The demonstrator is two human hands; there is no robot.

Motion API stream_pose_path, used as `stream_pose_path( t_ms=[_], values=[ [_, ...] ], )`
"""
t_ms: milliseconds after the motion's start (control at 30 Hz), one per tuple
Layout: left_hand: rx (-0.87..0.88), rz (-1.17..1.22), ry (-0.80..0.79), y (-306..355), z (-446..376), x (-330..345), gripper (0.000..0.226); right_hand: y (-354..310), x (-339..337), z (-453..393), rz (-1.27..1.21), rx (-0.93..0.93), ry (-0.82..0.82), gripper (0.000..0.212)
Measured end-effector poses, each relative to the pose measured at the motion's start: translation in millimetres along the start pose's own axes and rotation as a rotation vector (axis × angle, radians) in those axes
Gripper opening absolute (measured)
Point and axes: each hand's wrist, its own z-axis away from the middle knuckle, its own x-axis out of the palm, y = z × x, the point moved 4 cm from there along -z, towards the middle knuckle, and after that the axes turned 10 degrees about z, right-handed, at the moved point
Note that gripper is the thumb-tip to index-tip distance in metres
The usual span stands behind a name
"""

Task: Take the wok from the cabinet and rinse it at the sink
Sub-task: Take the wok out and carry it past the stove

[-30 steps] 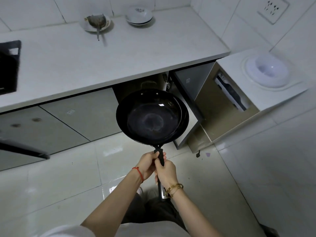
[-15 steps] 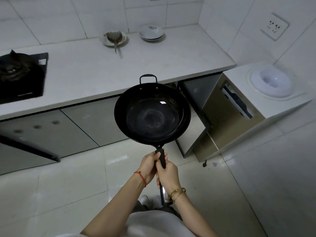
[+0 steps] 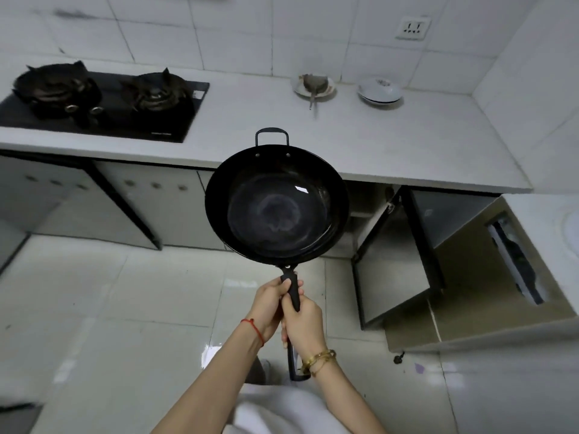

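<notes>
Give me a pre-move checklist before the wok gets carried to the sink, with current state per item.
1. Two-handed hold: left hand and right hand both wrap the wok's long handle. ok.
2. Wok out of the cabinet, held in the air in front of the counter. ok.
3. Wok empty: dark inside, only a dull patch at the bottom. ok.
4. Cabinet door closed: it hangs open to the right of the wok. not ok.
5. Sink located: none in this view. cannot tell.
6. Stove burners off: no flame seen, but the picture is blurred. cannot tell.
</notes>
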Motion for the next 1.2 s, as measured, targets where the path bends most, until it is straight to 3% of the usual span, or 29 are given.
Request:
stream_pose_path(
  t_ms=[533,900,1200],
  values=[
    [0.264,0.224,0.284,98,20,-141,0.023,-80,150,-17,0.204,-0.183,-0.403,0.035],
    [0.413,0.327,0.424,251,34,-294,0.022,-190,342,-29,0.297,-0.274,-0.572,0.038],
    [0.53,0.421,0.498,360,50,-381,0.021,-268,463,-33,0.299,-0.306,-0.673,0.037]
  ],
)
